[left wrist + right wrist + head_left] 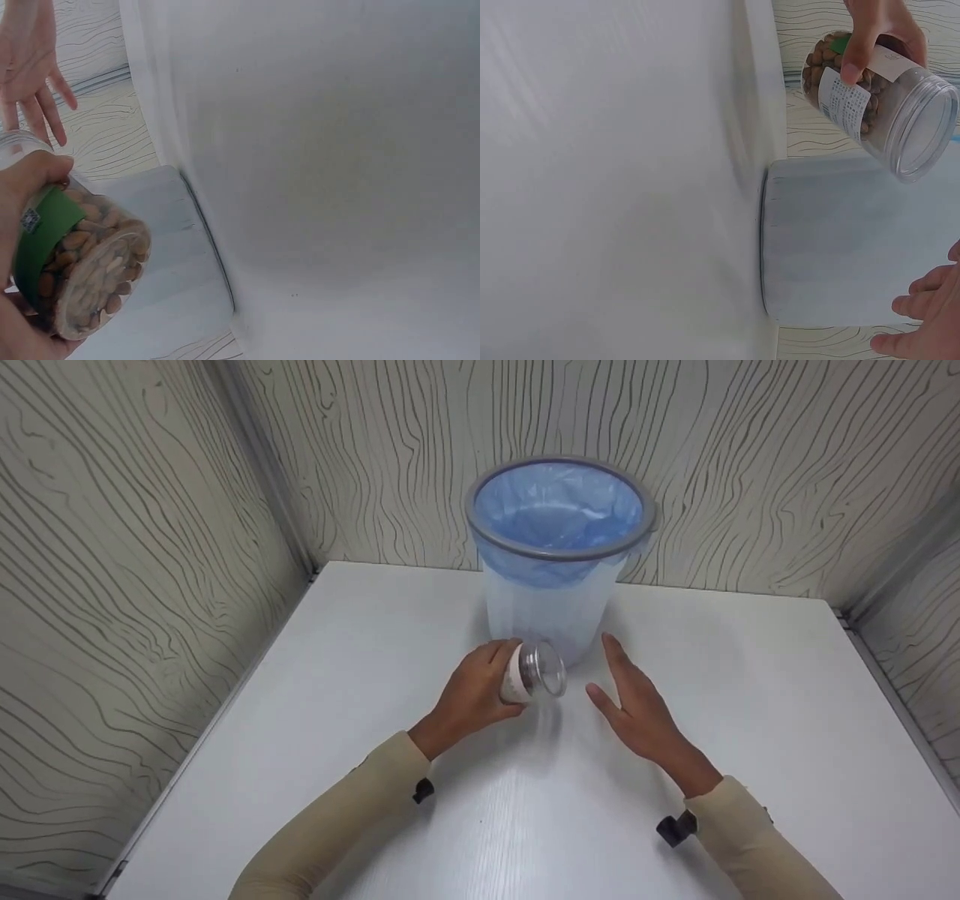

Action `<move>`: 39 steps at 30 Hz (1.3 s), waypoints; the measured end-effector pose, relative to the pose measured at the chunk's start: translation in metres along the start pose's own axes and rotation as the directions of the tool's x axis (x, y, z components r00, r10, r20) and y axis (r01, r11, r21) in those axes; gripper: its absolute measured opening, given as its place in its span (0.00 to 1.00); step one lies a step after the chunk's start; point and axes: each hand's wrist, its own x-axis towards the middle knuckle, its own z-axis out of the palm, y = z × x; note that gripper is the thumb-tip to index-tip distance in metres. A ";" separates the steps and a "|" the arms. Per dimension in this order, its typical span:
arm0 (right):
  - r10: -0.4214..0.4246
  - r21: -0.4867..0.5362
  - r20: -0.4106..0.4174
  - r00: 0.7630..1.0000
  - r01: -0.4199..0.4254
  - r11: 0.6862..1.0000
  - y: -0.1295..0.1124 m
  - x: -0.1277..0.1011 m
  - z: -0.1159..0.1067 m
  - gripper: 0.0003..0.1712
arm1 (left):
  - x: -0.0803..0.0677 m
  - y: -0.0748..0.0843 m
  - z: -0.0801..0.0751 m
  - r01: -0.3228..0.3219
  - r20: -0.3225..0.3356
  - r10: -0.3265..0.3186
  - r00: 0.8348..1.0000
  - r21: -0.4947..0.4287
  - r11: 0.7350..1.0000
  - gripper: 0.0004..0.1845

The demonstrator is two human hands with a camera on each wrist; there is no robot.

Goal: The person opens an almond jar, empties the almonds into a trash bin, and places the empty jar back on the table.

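My left hand [474, 694] grips a clear plastic jar of almonds [534, 673], tilted on its side above the white table [375, 660], with its open mouth pointing toward my right hand. The jar [79, 262] carries a green and white label, and the nuts fill its lower part [870, 90]. My right hand [637, 705] hovers open just right of the jar, fingers straight, holding nothing. Directly behind both hands stands a pale bin [551, 607] lined with a blue bag [559, 510].
Wood-grain patterned walls [135, 547] close in the table on the left, back and right. The bin's grey rim [480, 529] stands well above the hands. Bare tabletop lies left, right and in front of the hands.
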 end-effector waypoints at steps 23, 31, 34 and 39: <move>-0.012 0.045 0.021 1.000 0.011 0.999 -0.013 0.004 0.008 0.46 | 0.001 0.008 0.004 -0.055 -0.021 0.060 0.998 0.203 0.978 0.53; -0.009 0.080 0.039 0.999 0.006 0.997 -0.018 0.006 0.011 0.47 | 0.004 0.012 0.005 -0.066 -0.017 0.073 0.997 0.258 0.964 0.53; -0.016 0.098 0.036 0.999 0.012 0.995 -0.020 0.008 0.013 0.47 | 0.005 0.013 0.005 -0.077 -0.024 0.087 0.996 0.274 0.959 0.52; -0.041 0.148 0.030 0.999 0.036 0.988 -0.024 0.009 0.015 0.47 | 0.006 0.015 0.005 -0.095 -0.035 0.110 0.993 0.288 0.953 0.53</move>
